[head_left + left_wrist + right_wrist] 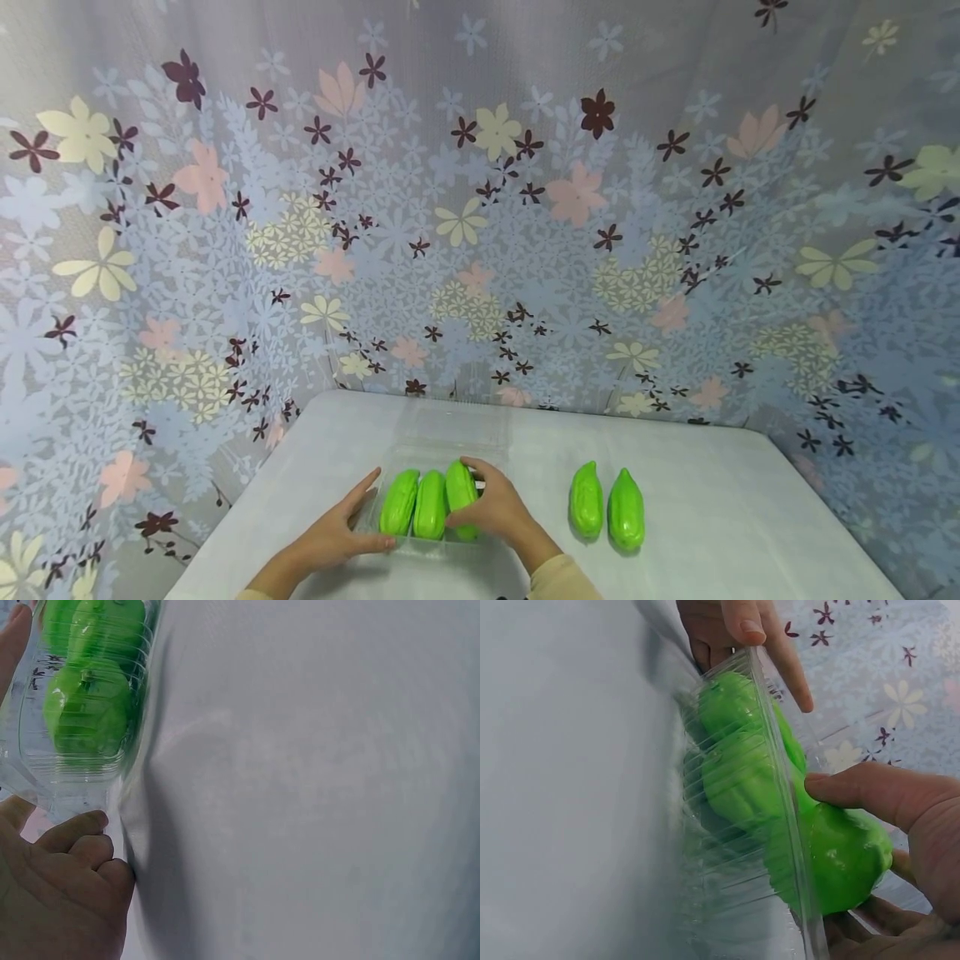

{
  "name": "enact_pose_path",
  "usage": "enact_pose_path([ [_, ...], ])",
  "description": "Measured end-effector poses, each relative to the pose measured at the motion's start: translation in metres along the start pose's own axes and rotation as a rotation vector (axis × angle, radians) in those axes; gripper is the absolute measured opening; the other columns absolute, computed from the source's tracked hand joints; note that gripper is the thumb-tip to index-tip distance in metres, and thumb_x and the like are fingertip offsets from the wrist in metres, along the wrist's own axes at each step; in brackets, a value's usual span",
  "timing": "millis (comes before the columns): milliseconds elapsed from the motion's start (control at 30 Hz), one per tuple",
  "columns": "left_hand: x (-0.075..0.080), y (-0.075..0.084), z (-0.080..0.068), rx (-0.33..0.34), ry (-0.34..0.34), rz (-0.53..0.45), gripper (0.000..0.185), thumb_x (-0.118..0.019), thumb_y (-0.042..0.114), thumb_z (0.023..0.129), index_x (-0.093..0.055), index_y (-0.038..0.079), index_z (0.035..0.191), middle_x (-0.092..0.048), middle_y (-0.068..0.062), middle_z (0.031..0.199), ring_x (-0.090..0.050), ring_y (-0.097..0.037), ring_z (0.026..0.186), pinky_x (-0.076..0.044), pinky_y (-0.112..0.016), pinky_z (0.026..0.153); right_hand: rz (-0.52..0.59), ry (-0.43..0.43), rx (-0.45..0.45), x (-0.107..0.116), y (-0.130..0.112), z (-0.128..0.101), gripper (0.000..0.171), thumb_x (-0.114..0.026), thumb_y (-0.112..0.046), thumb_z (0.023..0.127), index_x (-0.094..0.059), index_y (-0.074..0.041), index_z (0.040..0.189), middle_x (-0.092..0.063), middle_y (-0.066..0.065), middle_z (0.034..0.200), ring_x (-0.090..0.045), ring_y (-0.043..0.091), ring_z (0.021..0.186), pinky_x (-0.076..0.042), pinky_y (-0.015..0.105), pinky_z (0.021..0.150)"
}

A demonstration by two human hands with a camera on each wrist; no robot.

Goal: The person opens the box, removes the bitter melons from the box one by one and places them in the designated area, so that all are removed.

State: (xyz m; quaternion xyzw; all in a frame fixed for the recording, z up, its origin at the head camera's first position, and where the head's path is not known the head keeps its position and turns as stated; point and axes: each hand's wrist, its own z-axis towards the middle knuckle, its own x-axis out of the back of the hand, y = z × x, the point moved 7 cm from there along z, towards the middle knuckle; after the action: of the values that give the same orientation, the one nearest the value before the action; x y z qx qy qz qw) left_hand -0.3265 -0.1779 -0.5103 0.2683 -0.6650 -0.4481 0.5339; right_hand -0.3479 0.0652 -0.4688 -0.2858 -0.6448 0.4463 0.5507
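Note:
A clear plastic tray (420,547) with its lid (450,427) laid open behind it sits at the table's near middle. Two green gourds (415,504) lie side by side in it. My right hand (480,500) grips a third green gourd (459,486) at the tray's right side, against the other two. In the right wrist view my thumb and fingers wrap this gourd (844,862) just over the tray's rim (784,796). My left hand (351,532) holds the tray's near left corner, index finger stretched along its side, thumb on the rim (67,781).
Two more green gourds (587,500) (626,510) lie loose on the white table (720,517) to the right of the tray. A flowered curtain (480,250) closes in the table at the back and on both sides.

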Motion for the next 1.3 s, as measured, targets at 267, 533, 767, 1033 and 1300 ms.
enact_pose_path([
  [267,0.002,-0.003,0.0,0.008,0.0,0.005,0.111,-0.087,0.034,0.081,-0.016,0.014,0.163,-0.026,-0.033,0.157,-0.019,-0.049,0.146,-0.022,-0.057,0.117,0.042,-0.012,0.015,0.003,-0.007,-0.001,0.091,-0.092,-0.008,0.067,-0.05,-0.011,0.148,-0.052,0.023,0.14,-0.057,0.043,0.118,-0.056,0.053,0.088],
  [533,0.002,-0.001,0.001,-0.001,-0.007,-0.006,0.111,-0.087,0.032,0.081,-0.016,0.012,0.163,-0.025,-0.034,0.157,-0.019,-0.05,0.146,-0.021,-0.058,0.117,0.052,0.008,-0.001,0.019,-0.007,-0.004,0.093,-0.093,-0.013,0.069,-0.047,-0.01,0.15,-0.05,0.023,0.142,-0.054,0.043,0.121,-0.057,0.052,0.087],
  [767,0.001,0.0,0.001,0.002,-0.006,0.0,0.111,-0.087,0.032,0.08,-0.016,0.012,0.163,-0.025,-0.035,0.157,-0.02,-0.05,0.146,-0.022,-0.058,0.117,0.089,0.034,-0.002,0.04,-0.003,-0.006,0.094,-0.093,-0.014,0.07,-0.045,-0.008,0.151,-0.048,0.025,0.143,-0.056,0.041,0.119,-0.059,0.047,0.083],
  [1033,0.001,-0.002,0.001,-0.003,-0.011,-0.004,0.111,-0.087,0.032,0.081,-0.015,0.011,0.163,-0.026,-0.035,0.156,-0.02,-0.05,0.146,-0.021,-0.058,0.117,0.131,0.131,-0.056,0.074,0.015,-0.013,0.094,-0.093,-0.012,0.069,-0.047,-0.011,0.151,-0.048,0.026,0.145,-0.055,0.044,0.122,-0.06,0.047,0.082],
  [1300,0.001,0.0,0.001,-0.011,-0.009,-0.006,0.111,-0.087,0.031,0.081,-0.015,0.012,0.163,-0.027,-0.035,0.156,-0.02,-0.05,0.146,-0.021,-0.058,0.117,0.08,0.229,-0.139,0.098,0.041,-0.019,0.095,-0.095,-0.019,0.069,-0.047,-0.011,0.151,-0.047,0.026,0.146,-0.05,0.046,0.127,-0.053,0.056,0.094],
])
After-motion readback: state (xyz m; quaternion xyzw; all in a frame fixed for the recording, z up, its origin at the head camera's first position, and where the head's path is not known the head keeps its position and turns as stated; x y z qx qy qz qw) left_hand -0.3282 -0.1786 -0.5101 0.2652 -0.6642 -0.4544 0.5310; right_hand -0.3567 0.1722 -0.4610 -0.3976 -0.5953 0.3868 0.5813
